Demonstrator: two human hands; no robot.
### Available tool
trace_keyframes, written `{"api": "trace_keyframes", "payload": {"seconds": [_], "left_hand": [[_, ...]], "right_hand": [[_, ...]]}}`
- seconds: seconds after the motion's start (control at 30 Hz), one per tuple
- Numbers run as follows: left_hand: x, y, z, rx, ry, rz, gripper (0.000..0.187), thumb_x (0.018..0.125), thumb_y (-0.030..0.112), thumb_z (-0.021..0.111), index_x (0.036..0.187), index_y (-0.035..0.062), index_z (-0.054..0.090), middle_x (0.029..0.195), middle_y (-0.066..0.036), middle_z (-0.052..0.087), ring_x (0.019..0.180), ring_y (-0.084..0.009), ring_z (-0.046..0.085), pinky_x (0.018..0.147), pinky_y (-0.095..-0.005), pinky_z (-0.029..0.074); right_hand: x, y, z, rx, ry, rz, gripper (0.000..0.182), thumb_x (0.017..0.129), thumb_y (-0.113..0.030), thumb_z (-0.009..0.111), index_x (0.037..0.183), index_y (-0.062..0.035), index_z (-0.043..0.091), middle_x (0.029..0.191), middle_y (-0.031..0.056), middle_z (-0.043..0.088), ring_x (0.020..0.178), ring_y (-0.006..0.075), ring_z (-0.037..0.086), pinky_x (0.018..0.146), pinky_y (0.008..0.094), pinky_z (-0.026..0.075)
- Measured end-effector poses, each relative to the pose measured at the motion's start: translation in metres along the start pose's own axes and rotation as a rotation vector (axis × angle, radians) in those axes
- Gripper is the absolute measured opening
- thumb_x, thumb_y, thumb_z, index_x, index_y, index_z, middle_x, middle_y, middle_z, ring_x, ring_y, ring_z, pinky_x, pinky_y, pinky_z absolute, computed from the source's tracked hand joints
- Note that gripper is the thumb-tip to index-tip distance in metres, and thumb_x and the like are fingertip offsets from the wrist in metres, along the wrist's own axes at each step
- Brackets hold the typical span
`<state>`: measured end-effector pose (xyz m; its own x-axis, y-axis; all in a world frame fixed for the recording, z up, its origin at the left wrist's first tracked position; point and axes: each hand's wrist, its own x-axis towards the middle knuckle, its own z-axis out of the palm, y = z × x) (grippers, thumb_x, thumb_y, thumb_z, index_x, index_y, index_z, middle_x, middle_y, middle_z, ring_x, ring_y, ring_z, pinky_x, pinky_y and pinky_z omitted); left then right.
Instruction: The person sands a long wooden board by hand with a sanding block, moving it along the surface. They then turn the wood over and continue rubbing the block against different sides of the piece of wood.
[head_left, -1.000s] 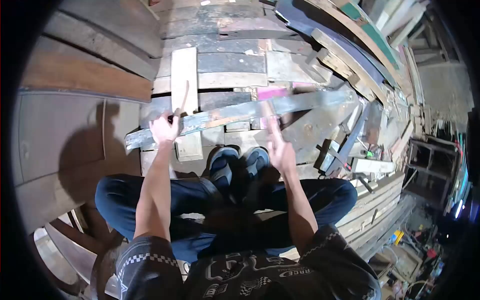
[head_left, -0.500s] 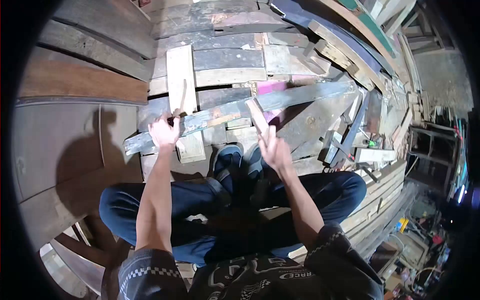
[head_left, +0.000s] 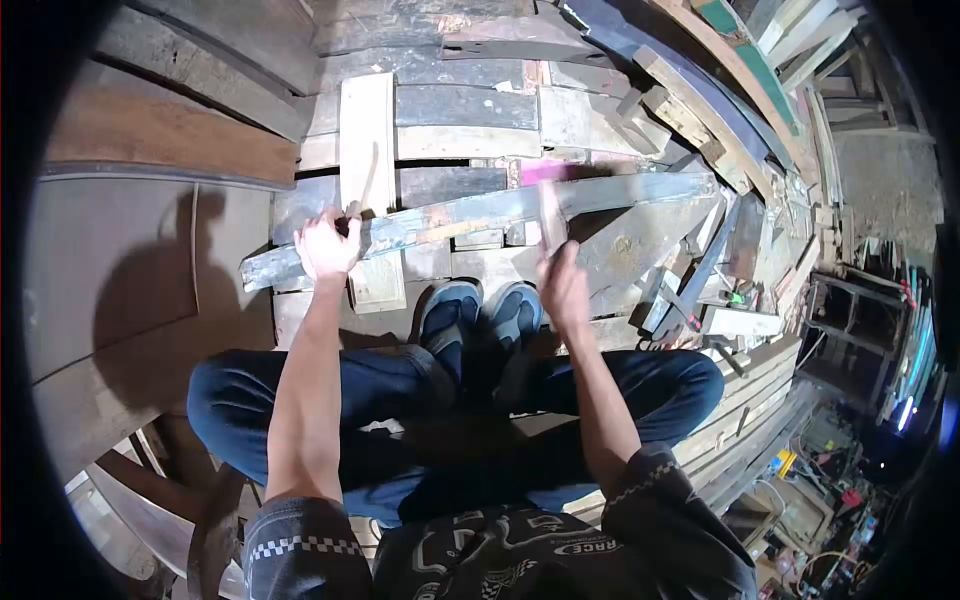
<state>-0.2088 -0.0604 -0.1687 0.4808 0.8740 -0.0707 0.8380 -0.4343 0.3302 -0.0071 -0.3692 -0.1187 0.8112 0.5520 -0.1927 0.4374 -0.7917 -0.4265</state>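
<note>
A long, weathered grey-blue plank [head_left: 460, 215] with worn patches lies slantwise in front of my feet, across a pale board [head_left: 368, 130]. My left hand [head_left: 328, 248] is closed over the plank near its left end; a small dark spot by the thumb is too small to name. In my right hand [head_left: 567, 295] is a short wooden piece [head_left: 552, 215], blurred by motion, its far end over the plank's middle. Fingers wrap its near end, hiding that part. A patch of pink [head_left: 540, 172] shows behind the plank.
A handsaw [head_left: 685, 300] and a white block [head_left: 740, 321] lie to the right among wood scraps. Timber is piled at the upper right, including a dark blue board [head_left: 690, 85]. A wooden panel [head_left: 110, 270] stands at left. My shoes [head_left: 450, 310] are close to the plank.
My right hand and the wooden piece have shifted right along the plank, and the piece now stands more upright in view. My left hand keeps its place on the plank. The view has shifted slightly.
</note>
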Motion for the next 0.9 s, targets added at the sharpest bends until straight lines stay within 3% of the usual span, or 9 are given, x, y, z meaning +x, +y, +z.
{"api": "trace_keyframes", "payload": {"seconds": [0.1,0.17,0.3,0.4,0.5,0.63,0.7,0.77,0.9], "left_hand": [[-0.001,0.005,-0.004,0.010,-0.026,-0.012,0.035,0.081,0.044,0.066,0.096,0.0128,0.071,0.088,-0.012,0.072,0.097,-0.0318,0.065,0.099,-0.0531,0.041],[0.004,0.002,-0.002,0.020,-0.026,-0.017,0.035,0.081,0.044,0.065,0.096,0.0128,0.070,0.087,-0.011,0.072,0.098,-0.0315,0.065,0.100,-0.0543,0.040],[-0.001,0.006,-0.006,0.027,0.007,-0.010,0.033,0.081,0.043,0.065,0.092,0.0127,0.070,0.086,-0.011,0.071,0.096,-0.0317,0.065,0.097,-0.0512,0.041],[-0.002,0.010,-0.008,0.011,0.001,-0.026,0.032,0.081,0.043,0.065,0.090,0.0125,0.071,0.085,-0.011,0.071,0.093,-0.0313,0.066,0.095,-0.0480,0.041],[-0.003,0.010,-0.011,-0.018,0.022,0.030,0.030,0.082,0.038,0.064,0.088,0.0094,0.068,0.083,-0.015,0.070,0.090,-0.0337,0.066,0.091,-0.0495,0.044],[-0.005,0.011,-0.012,0.018,0.077,0.063,0.027,0.081,0.037,0.064,0.086,0.0103,0.066,0.086,-0.013,0.070,0.090,-0.0334,0.065,0.088,-0.0483,0.044],[-0.004,0.006,-0.006,0.033,0.074,0.068,0.027,0.080,0.037,0.065,0.086,0.0109,0.067,0.083,-0.012,0.069,0.088,-0.0324,0.064,0.089,-0.0462,0.044],[0.000,0.006,-0.007,0.032,-0.079,-0.032,0.033,0.080,0.041,0.066,0.096,0.0128,0.070,0.092,-0.010,0.072,0.101,-0.0294,0.064,0.101,-0.0497,0.040],[-0.002,0.010,-0.012,0.018,-0.070,-0.050,0.032,0.081,0.042,0.066,0.092,0.0112,0.069,0.090,-0.011,0.072,0.099,-0.0302,0.065,0.099,-0.0499,0.040]], "right_hand": [[-0.014,-0.019,0.007,0.055,-0.099,-0.069,0.039,0.096,-0.033,0.059,0.110,-0.0020,0.040,0.073,0.0334,0.063,0.074,0.0538,0.064,0.069,0.0611,0.051],[-0.005,-0.017,-0.010,-0.064,-0.134,-0.028,0.039,0.096,-0.033,0.059,0.110,-0.0023,0.040,0.075,0.0330,0.064,0.073,0.0534,0.064,0.065,0.0608,0.051],[0.007,-0.009,-0.012,-0.012,-0.061,0.084,0.039,0.096,-0.032,0.058,0.112,-0.0021,0.039,0.076,0.0325,0.065,0.071,0.0522,0.064,0.061,0.0596,0.052],[-0.014,-0.025,0.004,0.071,-0.112,-0.107,0.037,0.096,-0.030,0.057,0.113,-0.0026,0.040,0.078,0.0319,0.065,0.071,0.0510,0.065,0.064,0.0605,0.052],[-0.008,-0.025,-0.005,0.008,-0.122,-0.083,0.037,0.095,-0.030,0.058,0.111,-0.0001,0.043,0.078,0.0306,0.066,0.074,0.0506,0.065,0.063,0.0595,0.052],[0.016,-0.037,-0.016,-0.045,-0.078,-0.040,0.040,0.096,-0.032,0.056,0.109,0.0029,0.044,0.081,0.0304,0.067,0.075,0.0511,0.065,0.066,0.0601,0.051],[0.031,-0.047,-0.011,-0.004,-0.106,0.049,0.040,0.096,-0.032,0.055,0.110,0.0036,0.043,0.079,0.0308,0.067,0.076,0.0510,0.066,0.069,0.0591,0.052],[0.029,-0.054,-0.011,-0.029,-0.083,0.046,0.040,0.096,-0.032,0.055,0.111,0.0026,0.041,0.079,0.0322,0.066,0.077,0.0514,0.066,0.071,0.0584,0.053],[-0.019,-0.048,-0.014,0.011,-0.115,0.095,0.039,0.097,-0.032,0.054,0.111,0.0017,0.039,0.080,0.0339,0.066,0.078,0.0524,0.066,0.071,0.0599,0.053]]}}
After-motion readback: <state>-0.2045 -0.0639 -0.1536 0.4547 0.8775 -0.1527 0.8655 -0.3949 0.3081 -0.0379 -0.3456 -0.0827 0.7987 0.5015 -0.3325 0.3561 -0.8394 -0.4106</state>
